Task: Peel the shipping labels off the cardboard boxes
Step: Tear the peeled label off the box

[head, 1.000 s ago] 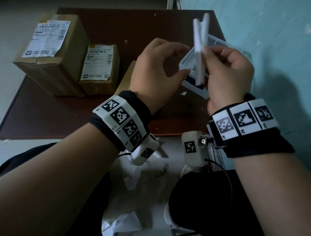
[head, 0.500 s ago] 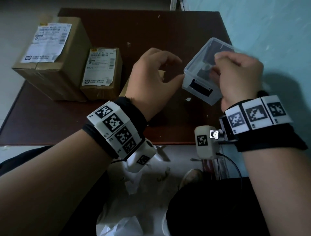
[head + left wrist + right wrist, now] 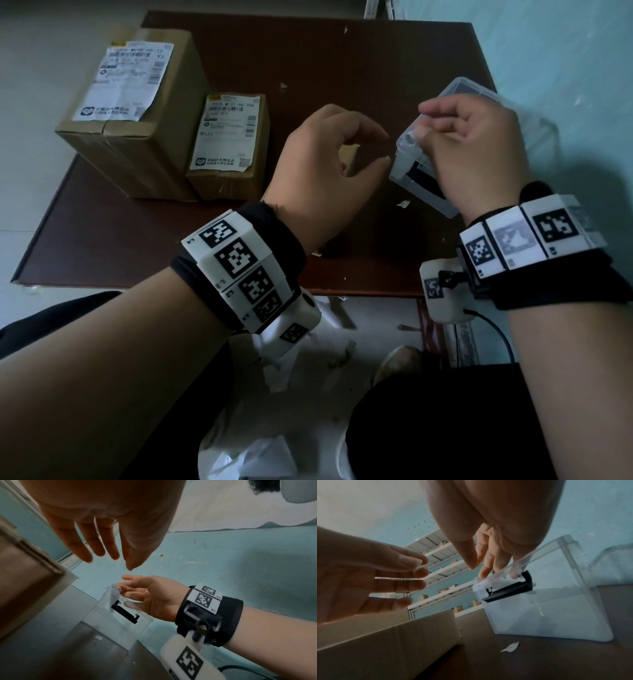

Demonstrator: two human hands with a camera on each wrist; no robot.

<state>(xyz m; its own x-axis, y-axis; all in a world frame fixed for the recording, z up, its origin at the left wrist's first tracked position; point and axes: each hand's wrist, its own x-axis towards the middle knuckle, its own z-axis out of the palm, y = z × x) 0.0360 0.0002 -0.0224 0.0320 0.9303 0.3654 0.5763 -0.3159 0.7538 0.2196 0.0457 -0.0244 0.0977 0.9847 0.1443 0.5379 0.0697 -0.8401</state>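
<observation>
Two taped cardboard boxes stand at the table's left: a large box (image 3: 137, 144) with a white label (image 3: 133, 80), and a smaller box (image 3: 226, 178) with its own label (image 3: 227, 132). A third box (image 3: 393, 642) lies under my left hand (image 3: 383, 149), which hovers relaxed and holds nothing. My right hand (image 3: 424, 121) hangs over a clear plastic container (image 3: 407, 174) with a black latch (image 3: 508, 588). Its fingertips (image 3: 483, 573) touch the near rim, and nothing shows between them. The container's inside is mostly hidden by that hand.
The dark brown table (image 3: 137, 240) ends close to my lap. A small paper scrap (image 3: 403, 204) lies beside the container. Crumpled white paper (image 3: 260, 459) sits on the floor below. A teal wall is at the right, and shelves (image 3: 443, 563) stand behind.
A second ago my right hand held a folded white label above the container. It dropped to the container's rim and the label is out of sight. The left hand barely moved.
</observation>
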